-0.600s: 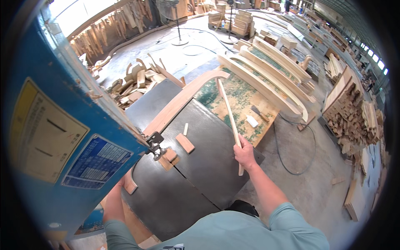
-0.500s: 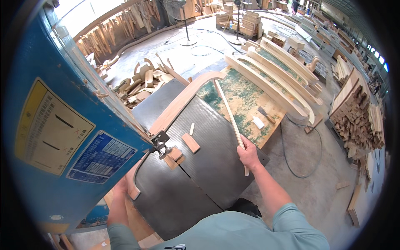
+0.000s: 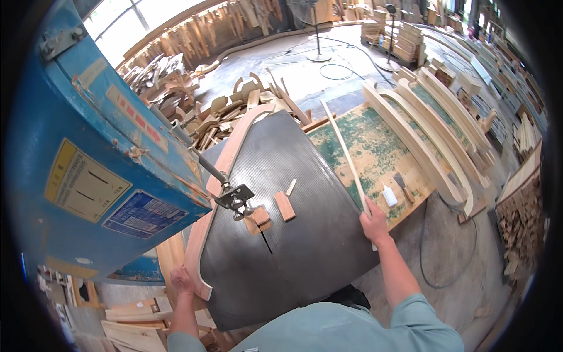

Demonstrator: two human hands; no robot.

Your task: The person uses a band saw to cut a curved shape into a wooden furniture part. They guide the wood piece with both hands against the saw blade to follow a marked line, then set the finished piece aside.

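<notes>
My left hand (image 3: 183, 280) is closed at the near end of a long curved wooden piece (image 3: 198, 253), against its outer side. The piece lies along the left edge of a black metal saw table (image 3: 316, 258), passing behind the blade guide (image 3: 234, 199) of a blue band saw (image 3: 88, 152). My right hand (image 3: 374, 223) grips a thin pale wooden strip (image 3: 345, 145) near its lower end; the strip points away over the table's right edge. Small wood blocks (image 3: 258, 219) sit below the guide. Beside them lie a reddish block (image 3: 285, 206) and a pale sliver (image 3: 291, 187).
A worn green workbench (image 3: 346, 141) at the right bears several curved wooden parts (image 3: 410, 146), a white bottle (image 3: 389, 196) and a brush-like tool (image 3: 403, 188). Offcuts (image 3: 234, 108) are heaped beyond the saw table. A cable (image 3: 422, 264) loops on the floor; stacked wood (image 3: 522, 223) stands far right.
The curved piece has shifted left across the saw table, with my left hand at its near end. My right hand has carried the strip rightward. The view has turned left.
</notes>
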